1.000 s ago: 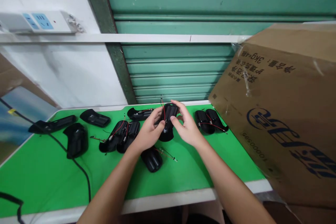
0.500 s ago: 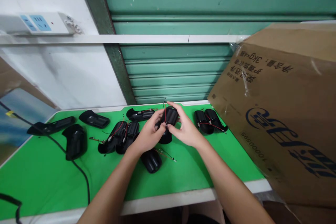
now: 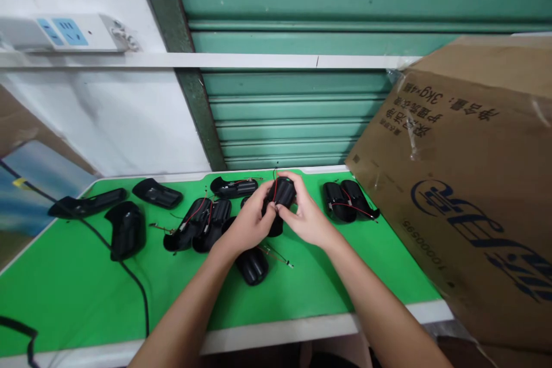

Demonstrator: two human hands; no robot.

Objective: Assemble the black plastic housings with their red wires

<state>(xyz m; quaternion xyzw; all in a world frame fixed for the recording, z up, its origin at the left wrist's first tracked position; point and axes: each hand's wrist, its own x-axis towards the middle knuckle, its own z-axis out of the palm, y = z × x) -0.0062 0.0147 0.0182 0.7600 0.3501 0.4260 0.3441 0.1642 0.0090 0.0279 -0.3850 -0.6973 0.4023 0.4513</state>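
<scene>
Both my hands are closed around a black plastic housing point(image 3: 284, 191) with a red and a black wire, held above the green tabletop. My left hand point(image 3: 250, 219) grips its left side, and my right hand point(image 3: 307, 215) wraps the right side. The two thumbs press close together on its lower part, where a small detail is too tiny to make out. Beneath my left wrist lies another black housing point(image 3: 252, 266) with thin wires. Just left of my hands, a pair of wired housings point(image 3: 212, 224) rest side by side.
Two wired housings point(image 3: 345, 198) sit at the right, beside a big cardboard box point(image 3: 474, 184). Several black shells, one of them a curved shell point(image 3: 126, 230), lie on the left. A black cable point(image 3: 97, 236) crosses the green table point(image 3: 319, 293). Behind stands a green shutter point(image 3: 293, 109).
The view has shifted slightly, so the scene sits a little further right. My hands keep their hold on the housing, thumbs still together on it.
</scene>
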